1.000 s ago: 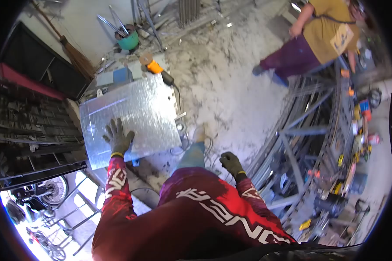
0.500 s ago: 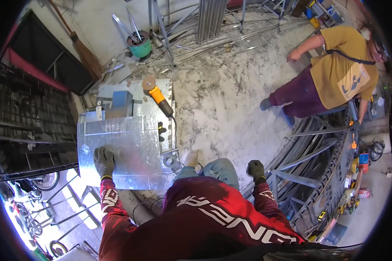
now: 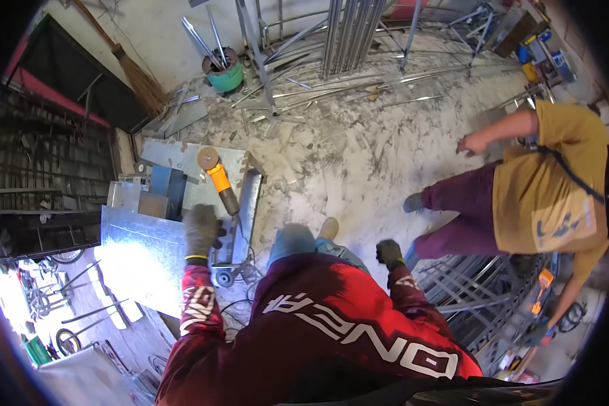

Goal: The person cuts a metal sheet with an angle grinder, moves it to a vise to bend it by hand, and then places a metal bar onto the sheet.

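My left hand [image 3: 201, 230], in a grey work glove, is over the workbench beside the right edge of a shiny sheet of metal [image 3: 137, 237]. Motion smears its fingers, and I cannot tell whether they grip the sheet. The sheet overhangs the near left side of the bench and shines brightly. Just ahead of that hand lies an orange angle grinder [image 3: 219, 181] with a brown disc, its cord trailing off the bench. My right hand [image 3: 389, 253], gloved too, hangs at my right side with fingers curled and nothing visible in it.
The metal workbench [image 3: 240, 196] carries a blue-grey block [image 3: 167, 186]. A person in a mustard shirt [image 3: 551, 183] stands at the right near racked steel bars [image 3: 460, 284]. A green bucket [image 3: 225, 80] with tubes and a broom [image 3: 139, 78] stand at the back.
The sheet has shifted left and nearer, uncovering more of the bench. My left hand has moved from on top of it to its right edge. The view has also turned.
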Available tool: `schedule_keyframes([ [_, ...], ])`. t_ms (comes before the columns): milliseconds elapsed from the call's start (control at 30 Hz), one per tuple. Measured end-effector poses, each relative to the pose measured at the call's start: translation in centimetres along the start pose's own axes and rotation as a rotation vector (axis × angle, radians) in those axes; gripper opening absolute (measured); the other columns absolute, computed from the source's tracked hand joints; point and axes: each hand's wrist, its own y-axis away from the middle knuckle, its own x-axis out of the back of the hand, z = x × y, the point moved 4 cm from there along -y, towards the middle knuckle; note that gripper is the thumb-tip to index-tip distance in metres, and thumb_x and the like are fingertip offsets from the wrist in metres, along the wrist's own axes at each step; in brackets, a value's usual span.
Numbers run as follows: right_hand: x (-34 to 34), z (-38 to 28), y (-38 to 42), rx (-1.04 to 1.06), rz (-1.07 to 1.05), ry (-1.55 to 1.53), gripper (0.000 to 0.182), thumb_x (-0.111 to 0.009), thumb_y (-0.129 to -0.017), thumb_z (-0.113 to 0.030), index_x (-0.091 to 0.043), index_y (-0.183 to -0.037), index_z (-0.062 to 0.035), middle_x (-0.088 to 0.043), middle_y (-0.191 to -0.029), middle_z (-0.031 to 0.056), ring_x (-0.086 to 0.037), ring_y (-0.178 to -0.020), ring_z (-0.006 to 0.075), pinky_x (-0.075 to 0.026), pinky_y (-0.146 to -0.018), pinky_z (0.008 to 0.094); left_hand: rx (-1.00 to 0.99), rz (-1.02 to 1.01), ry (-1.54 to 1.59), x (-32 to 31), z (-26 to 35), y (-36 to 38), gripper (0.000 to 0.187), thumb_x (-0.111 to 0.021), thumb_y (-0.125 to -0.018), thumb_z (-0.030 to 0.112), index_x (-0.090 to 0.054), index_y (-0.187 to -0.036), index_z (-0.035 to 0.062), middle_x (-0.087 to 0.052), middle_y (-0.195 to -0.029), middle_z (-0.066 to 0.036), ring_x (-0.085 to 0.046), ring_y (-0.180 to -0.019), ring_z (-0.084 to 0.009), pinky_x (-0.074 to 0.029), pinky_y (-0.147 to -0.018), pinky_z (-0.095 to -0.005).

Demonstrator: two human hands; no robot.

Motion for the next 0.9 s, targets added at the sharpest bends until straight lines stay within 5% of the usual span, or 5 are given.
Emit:
schedule_keyframes([
  [367,11.3,-19.6,-23.1,0.148,-0.325,-0.086,0.028,-0.075,-0.085,-0.023,-0.064,-0.107,-0.0079,-0.067,-0.079,0.0071,-0.065,-0.066,0.0173,-0.054,-0.063,0.0331,-0.875,-0.586,-0.286,-24.0,9.2,-12.5,0.023,-0.061,-0.095,0.02,-0.065,-0.107,0.0011,-0.067,-0.107,-0.016,-0.064,-0.102,-0.0355,-0.053,-0.085,-0.04],
  [533,8.3,-19.1,-30.4,0.614,-0.571,0.537,0.032,-0.069,-0.085,-0.022,-0.068,-0.115,-0.0098,-0.068,-0.116,0.0162,-0.061,-0.113,0.0344,-0.048,-0.097,0.0465,-0.518,-0.206,-0.026,-26.4,12.5,-32.3,0.015,-0.061,-0.089,0.014,-0.069,-0.099,0.0061,-0.067,-0.101,-0.015,-0.064,-0.097,-0.0359,-0.054,-0.086,-0.0418],
  [567,9.4,-21.1,-32.2,0.617,-0.564,0.702,0.029,-0.067,-0.085,-0.026,-0.069,-0.106,-0.0078,-0.069,-0.105,0.0177,-0.064,-0.102,0.039,-0.05,-0.091,0.0494,-0.801,-0.128,-0.135,-26.2,13.6,-36.3,0.019,-0.06,-0.093,0.018,-0.069,-0.103,0.0048,-0.067,-0.107,-0.017,-0.063,-0.103,-0.0378,-0.053,-0.089,-0.0429],
  [767,22.1,-34.6,-41.0,0.623,-0.805,0.694,0.018,-0.064,-0.087,-0.023,-0.07,-0.097,-0.0089,-0.07,-0.093,0.0156,-0.067,-0.085,0.0385,-0.054,-0.078,0.0467,-0.083,0.143,0.242,-24.7,19.6,-57.6,0.068,-0.072,-0.087,0.036,-0.049,-0.141,0.0023,-0.056,-0.138,-0.024,-0.058,-0.123,-0.0391,-0.047,-0.102,-0.0426],
  [900,19.9,-37.4,-57.9,0.474,-0.772,0.425,0.018,-0.069,-0.087,-0.024,-0.068,-0.097,-0.0077,-0.07,-0.091,0.0161,-0.068,-0.08,0.0294,-0.054,-0.075,0.0395,-0.281,0.597,0.135,-26.8,17.4,-69.8,0.097,-0.081,-0.076,0.044,-0.037,-0.145,-0.0076,-0.049,-0.143,-0.029,-0.05,-0.132,-0.0398,-0.041,-0.109,-0.0448],
])
